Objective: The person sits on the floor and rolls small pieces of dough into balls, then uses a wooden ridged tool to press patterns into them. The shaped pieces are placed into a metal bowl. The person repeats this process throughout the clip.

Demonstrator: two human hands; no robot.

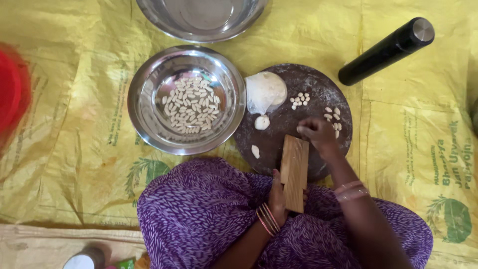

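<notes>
My left hand [277, 199] grips the near end of a ridged wooden board [295, 169] that leans from my lap onto a round dark board [308, 84]. My right hand [318, 135] rests at the ridged board's far end with fingers curled, pinching what looks like a small dough bit. On the round board lie a big lump of white dough [265, 91], a small dough ball [262, 122], one shaped piece [255, 151] and little dough bits [299, 100]. A steel bowl [144, 99] to the left holds several shaped dough pieces [191, 104].
An empty steel bowl [199, 20] sits at the top edge. A black cylindrical bottle [386, 50] lies at the upper right. A red object [12, 94] is at the far left. Everything rests on a yellow woven sheet [74, 139]. My purple-clad knees [199, 209] fill the bottom.
</notes>
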